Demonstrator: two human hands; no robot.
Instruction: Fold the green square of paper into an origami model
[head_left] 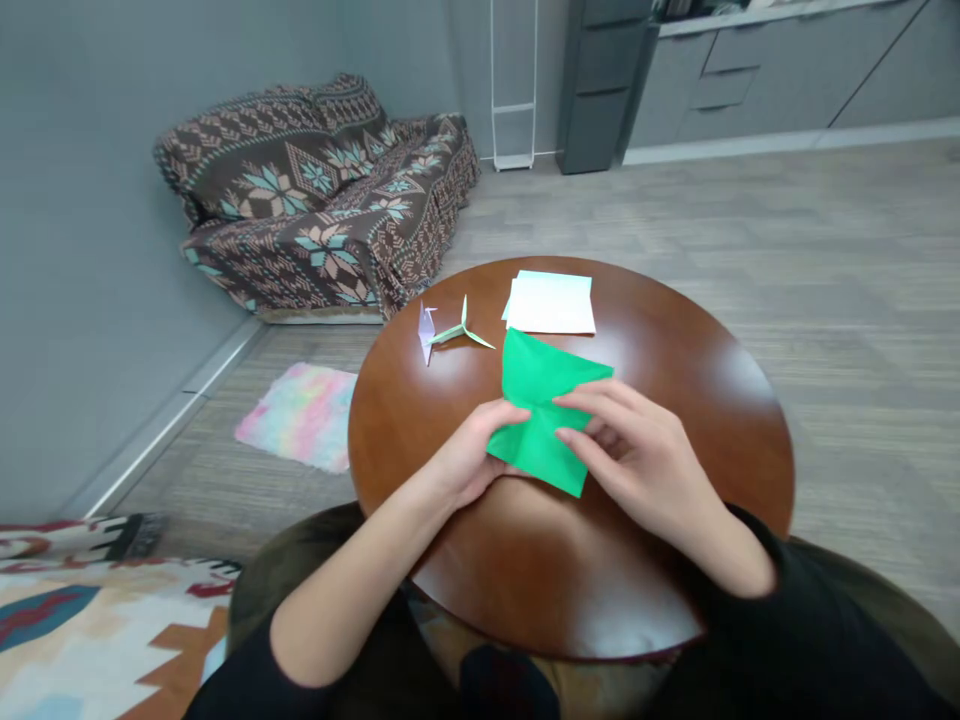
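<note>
A square sheet of green origami paper (544, 375), with crease lines meeting near its middle, is held up over the round table. My left hand (484, 445) grips its left edge, thumb on top and fingers beneath. At the right side, my right hand (637, 440) has its thumb and index finger a little apart, with fingertips against the paper's face near the centre; its other fingers curl behind. Whether the right hand pinches the paper or merely touches it, I cannot tell.
On the brown wooden table (720, 430) lie a stack of pale paper (551, 303), a light green three-armed folded paper piece (463, 328) and a purple folded paper piece (426, 332). A patterned sofa (322, 200) and a fluffy rug (304, 415) are beyond.
</note>
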